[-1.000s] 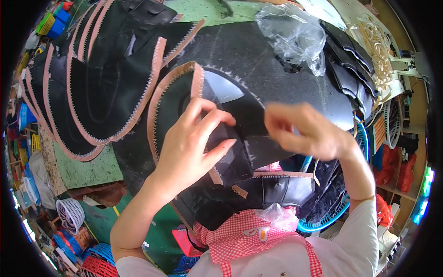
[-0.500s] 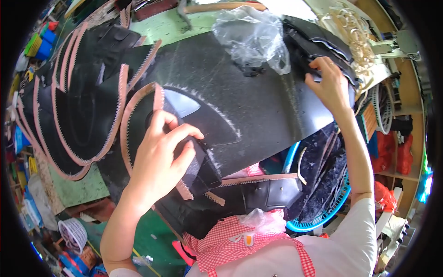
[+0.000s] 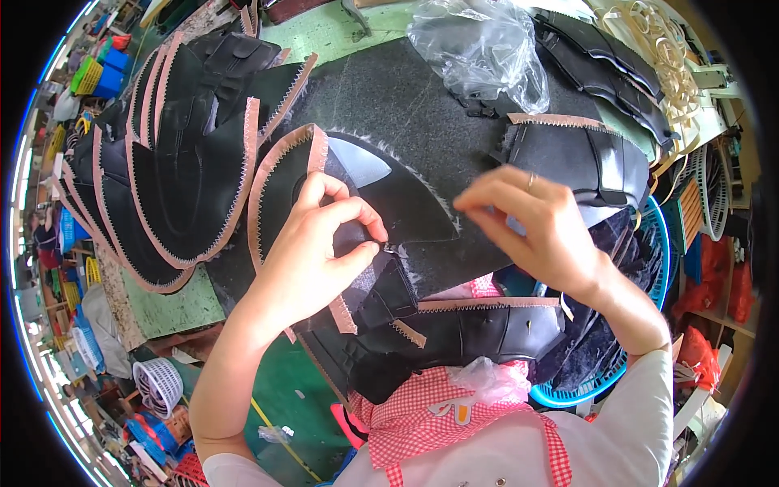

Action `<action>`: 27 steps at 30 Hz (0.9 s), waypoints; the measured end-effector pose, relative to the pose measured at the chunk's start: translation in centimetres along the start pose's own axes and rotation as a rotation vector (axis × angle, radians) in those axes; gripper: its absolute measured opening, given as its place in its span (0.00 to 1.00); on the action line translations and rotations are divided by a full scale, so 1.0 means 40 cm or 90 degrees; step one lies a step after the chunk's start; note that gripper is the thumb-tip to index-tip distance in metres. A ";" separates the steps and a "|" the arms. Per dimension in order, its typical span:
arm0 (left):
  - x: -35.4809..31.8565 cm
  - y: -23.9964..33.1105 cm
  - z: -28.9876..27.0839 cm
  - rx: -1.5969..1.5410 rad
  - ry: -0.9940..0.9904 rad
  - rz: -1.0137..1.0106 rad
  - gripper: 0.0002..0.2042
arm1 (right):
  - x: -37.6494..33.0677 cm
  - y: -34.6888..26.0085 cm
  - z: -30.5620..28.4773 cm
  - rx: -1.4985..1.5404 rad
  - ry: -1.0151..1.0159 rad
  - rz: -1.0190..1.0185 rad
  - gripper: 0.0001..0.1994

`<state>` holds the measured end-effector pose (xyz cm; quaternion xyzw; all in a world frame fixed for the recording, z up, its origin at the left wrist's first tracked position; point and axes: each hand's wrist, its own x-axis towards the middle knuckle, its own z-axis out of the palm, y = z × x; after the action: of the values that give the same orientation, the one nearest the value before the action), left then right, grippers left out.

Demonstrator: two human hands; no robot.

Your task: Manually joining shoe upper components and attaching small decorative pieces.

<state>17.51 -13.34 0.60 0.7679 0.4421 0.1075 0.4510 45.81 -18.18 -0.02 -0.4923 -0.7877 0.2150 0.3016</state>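
Observation:
My left hand (image 3: 312,264) pinches the edge of a black strap flap on a black shoe upper (image 3: 280,187) with a pink zigzag-cut border. A pale grey lining patch shows on the piece beyond my fingers. To the right, my right hand (image 3: 531,227) hovers above the dark work surface, apart from the left. Its thumb and fingertips are pressed together, slightly blurred; anything between them is too small to make out. Another black upper (image 3: 466,337) with a pink edge lies in front of me, near my lap.
Several black uppers (image 3: 191,178) with pink borders overlap at left. A clear plastic bag (image 3: 479,49) sits at the back. At right lie a black upper (image 3: 560,154) and stacked black strips (image 3: 604,69), beside coiled pale bands (image 3: 649,40). A blue basket (image 3: 580,395) holds dark fuzzy material.
My right hand has come from the black pieces at the far right toward my left hand, its fingers now together. A black upper with a pink edge now shows at right. My left hand keeps its pinch.

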 end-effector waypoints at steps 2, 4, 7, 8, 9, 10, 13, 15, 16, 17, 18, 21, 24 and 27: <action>-0.011 -0.006 0.008 0.062 0.046 0.033 0.06 | 0.032 0.026 -0.008 -0.099 0.044 -0.011 0.14; -0.019 -0.002 0.012 0.051 0.047 0.014 0.07 | 0.039 0.056 -0.075 -0.252 0.037 0.038 0.22; -0.017 -0.008 0.007 0.059 0.044 0.028 0.08 | 0.007 0.131 -0.131 -0.331 -0.007 0.087 0.34; -0.014 -0.012 0.007 0.078 0.042 0.052 0.08 | 0.012 0.140 -0.141 -0.333 -0.009 0.089 0.34; -0.011 -0.012 0.006 0.076 0.041 0.053 0.08 | 0.021 0.146 -0.152 -0.318 -0.059 0.114 0.35; -0.009 -0.013 0.005 0.062 0.040 0.039 0.08 | 0.030 0.153 -0.160 -0.302 -0.109 0.139 0.37; -0.010 -0.017 0.004 0.047 0.040 0.031 0.08 | 0.061 0.184 -0.181 -0.233 -0.226 0.189 0.39; -0.009 -0.022 0.004 0.046 0.043 0.034 0.08 | 0.069 0.159 -0.186 -0.240 -0.165 0.109 0.41; -0.004 -0.023 0.005 0.040 0.050 0.042 0.07 | 0.067 0.148 -0.187 -0.247 -0.102 0.036 0.44; -0.001 -0.025 0.008 0.034 0.056 0.050 0.07 | 0.063 0.147 -0.182 -0.247 -0.104 0.036 0.44; 0.000 -0.025 0.011 0.031 0.056 0.050 0.07 | 0.055 0.152 -0.174 -0.284 -0.013 0.066 0.46; 0.011 -0.016 0.016 0.011 0.056 0.054 0.09 | 0.024 0.182 -0.168 -0.375 0.147 0.076 0.50; 0.011 -0.012 0.014 -0.012 0.041 0.030 0.09 | -0.006 0.147 -0.187 -0.267 0.200 0.173 0.53; 0.016 -0.011 0.014 -0.011 0.035 0.052 0.09 | -0.058 0.146 -0.196 -0.188 0.133 0.194 0.29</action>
<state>17.95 -13.08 -0.20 0.7783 0.4217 0.1507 0.4402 55.72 -17.47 1.34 -0.6639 -0.6917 0.0886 0.2702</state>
